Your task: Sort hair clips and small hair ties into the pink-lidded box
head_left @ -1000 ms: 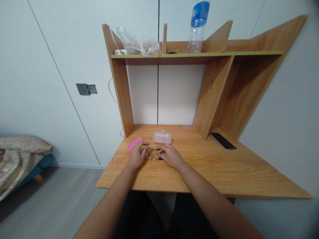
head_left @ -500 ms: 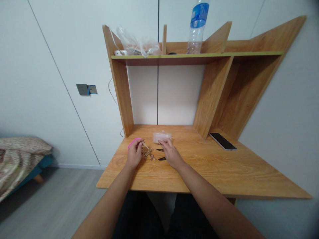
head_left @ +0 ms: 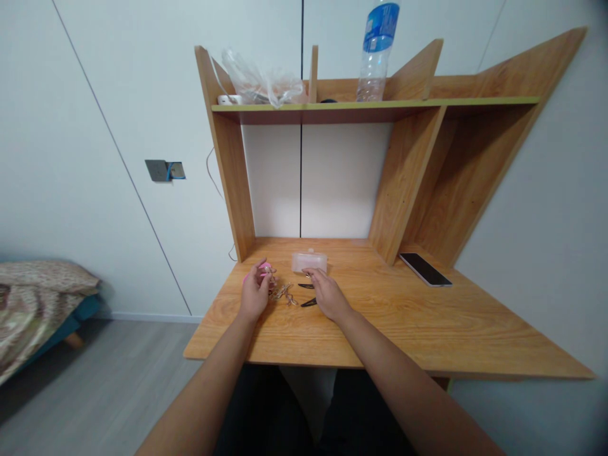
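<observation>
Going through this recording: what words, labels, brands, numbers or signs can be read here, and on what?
Blue label on the plastic water bottle: marks too blurred to read.
Clear plastic box: no readable text.
Phone: nothing readable.
Wall plate: no readable text.

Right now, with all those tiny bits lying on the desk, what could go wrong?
The tangle of thin metal bits lies right beside the left hand, so it might snag on the fingers and drag. The small black clips sit loose under the right hand, and a careless brush could knock them apart. The clear plastic box is close to the right fingertips and could get nudged.
</observation>
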`<state>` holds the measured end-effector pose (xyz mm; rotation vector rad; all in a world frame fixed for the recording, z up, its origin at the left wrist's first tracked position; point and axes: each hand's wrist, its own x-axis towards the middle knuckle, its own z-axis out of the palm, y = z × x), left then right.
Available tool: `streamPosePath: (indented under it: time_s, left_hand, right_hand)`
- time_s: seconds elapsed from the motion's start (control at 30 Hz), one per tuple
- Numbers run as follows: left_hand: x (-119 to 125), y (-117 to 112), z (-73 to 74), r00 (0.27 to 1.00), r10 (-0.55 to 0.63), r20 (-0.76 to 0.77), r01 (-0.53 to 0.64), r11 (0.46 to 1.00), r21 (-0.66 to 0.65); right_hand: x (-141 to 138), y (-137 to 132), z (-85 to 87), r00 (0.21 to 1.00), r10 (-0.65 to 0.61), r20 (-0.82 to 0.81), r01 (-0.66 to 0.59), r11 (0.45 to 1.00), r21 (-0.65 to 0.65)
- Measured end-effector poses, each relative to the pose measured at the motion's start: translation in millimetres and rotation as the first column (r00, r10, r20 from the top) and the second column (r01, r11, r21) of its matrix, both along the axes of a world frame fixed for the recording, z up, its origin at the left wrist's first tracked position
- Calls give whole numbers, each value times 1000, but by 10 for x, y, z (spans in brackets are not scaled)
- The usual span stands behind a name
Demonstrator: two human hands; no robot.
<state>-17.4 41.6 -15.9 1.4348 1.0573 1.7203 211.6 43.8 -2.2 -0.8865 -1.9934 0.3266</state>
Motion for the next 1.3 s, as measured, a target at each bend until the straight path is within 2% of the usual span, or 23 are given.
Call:
streamPosePath:
  time_s: [0.2, 0.53, 0.7, 0.93, 1.07, 1.3]
  left_hand:
    - [1, 49, -34, 1000, 5, -6, -5, 999, -34]
    - [-33, 60, -47, 982, 21, -188, -26, 999, -20]
    - [-38, 34, -10, 974, 24, -227, -12, 999, 51]
    - [13, 6, -35, 975, -47, -218, 48, 999, 2]
    - [42, -35, -29, 972, -81, -221, 82, 997, -2]
    - [42, -118, 56, 925, -48, -377, 72, 996, 49]
  right_hand:
    - [-8, -39, 38, 1000, -1, 3, 1, 1000, 5]
    - [-3, -53, 95, 999, -36, -9, 35, 999, -14]
    - [-15, -32, 42, 999, -44, -8, 44, 998, -38]
    - [-34, -16, -21, 999, -25, -44, 22, 997, -75]
    - [-11, -41, 31, 1000, 13, -28, -14, 999, -45]
    - [-24, -75, 84, 999, 25, -22, -25, 1000, 12]
